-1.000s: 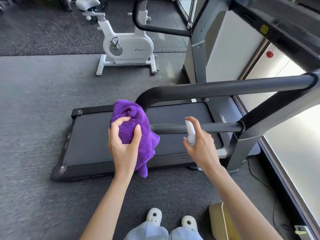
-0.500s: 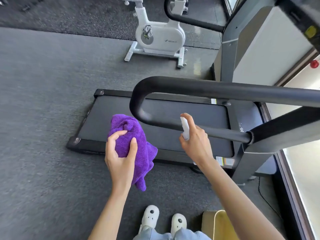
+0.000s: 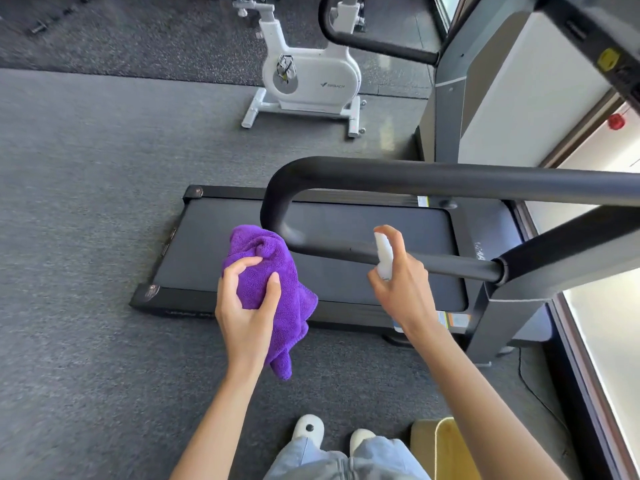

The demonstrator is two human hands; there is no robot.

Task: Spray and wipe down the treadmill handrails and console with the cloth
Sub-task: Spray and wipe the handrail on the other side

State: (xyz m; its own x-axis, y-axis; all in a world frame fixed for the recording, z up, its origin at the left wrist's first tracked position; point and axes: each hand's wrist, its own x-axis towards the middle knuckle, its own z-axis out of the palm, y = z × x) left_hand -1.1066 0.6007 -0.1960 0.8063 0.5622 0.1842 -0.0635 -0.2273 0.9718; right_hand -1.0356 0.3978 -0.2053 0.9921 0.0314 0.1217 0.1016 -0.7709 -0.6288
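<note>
Purple cloth [image 3: 273,289] is bunched up in the left hand [image 3: 247,306], with the thumb and fingers curled round it and one end hanging down. It is held in the air just beside the round bend of the black treadmill handrail [image 3: 398,176], over the back end of the treadmill belt [image 3: 346,258]. The right hand [image 3: 401,285] grips a small white spray bottle [image 3: 384,259], with one finger bent over the top of it. The bottle is right in front of the lower bar of the handrail. The treadmill sits on the grey floor [image 3: 86,202], and its front post [image 3: 502,317] is by the window on the right. A white exercise bike [image 3: 311,77] stands on the floor past the far edge of the treadmill. White shoes [image 3: 308,427] and pale blue trousers [image 3: 346,462] show at the bottom, near a yellow box [image 3: 440,445]
</note>
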